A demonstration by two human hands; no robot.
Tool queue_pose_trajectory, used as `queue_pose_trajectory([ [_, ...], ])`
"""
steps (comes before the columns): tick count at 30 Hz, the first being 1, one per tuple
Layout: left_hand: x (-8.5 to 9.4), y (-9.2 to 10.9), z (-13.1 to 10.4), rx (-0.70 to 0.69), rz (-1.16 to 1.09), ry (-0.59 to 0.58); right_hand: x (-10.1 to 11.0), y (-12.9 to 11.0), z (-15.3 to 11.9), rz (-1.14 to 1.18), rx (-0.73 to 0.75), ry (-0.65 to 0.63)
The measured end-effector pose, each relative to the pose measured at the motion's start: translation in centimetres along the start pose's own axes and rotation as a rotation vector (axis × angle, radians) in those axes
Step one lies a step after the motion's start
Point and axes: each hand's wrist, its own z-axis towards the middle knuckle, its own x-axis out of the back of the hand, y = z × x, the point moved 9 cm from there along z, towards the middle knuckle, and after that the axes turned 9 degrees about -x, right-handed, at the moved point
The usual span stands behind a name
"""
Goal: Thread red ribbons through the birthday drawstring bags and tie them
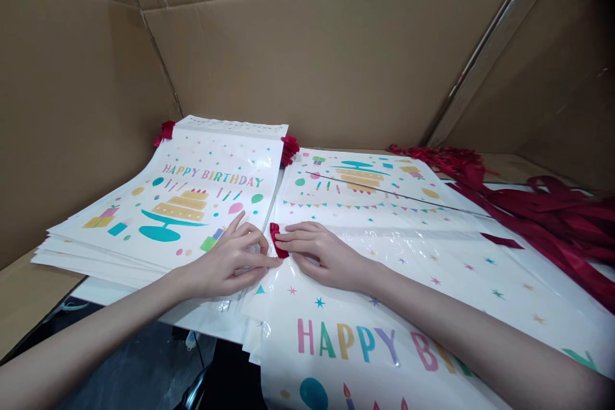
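Red ribbon, just one short bit (279, 242), sits at the left edge of the front sheet (336, 307), under the fingers of the right hand (327, 253). Those fingers lie close together and press down on it. The left hand (234, 256) has bent fingers, with its tips at the low end of the bit; I can't tell if they pinch it. The right arm hides part of the big words, and the bottom of the front sheet is cut off. I see two hands, two red bunches (166, 132) (289, 150) at the sides of the left pile (192, 192), one loose red strip (502, 241) and one thin dark line (394, 194) over the sheets on the right. The left pile's sheets, and the loops in the red heap (552, 218), are too mixed up to count. Brown cardboard walls (288, 64) stand close behind the piles. Starry, flat space lies open past the right hand, but the gap between the piles is thin.
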Motion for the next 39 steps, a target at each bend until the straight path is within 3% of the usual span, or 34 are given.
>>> queue_pose_trajectory([
  [8,0.88,-0.03,-0.29,0.008,-0.057,0.109,-0.16,0.10,0.00,-0.007,-0.007,-0.014],
  [16,0.14,0.17,-0.01,0.002,0.025,0.044,-0.18,-0.03,0.00,-0.023,0.001,-0.007],
  [39,0.21,0.40,0.36,0.021,0.040,-0.063,-0.33,-0.52,-0.18,-0.111,0.012,-0.029],
])
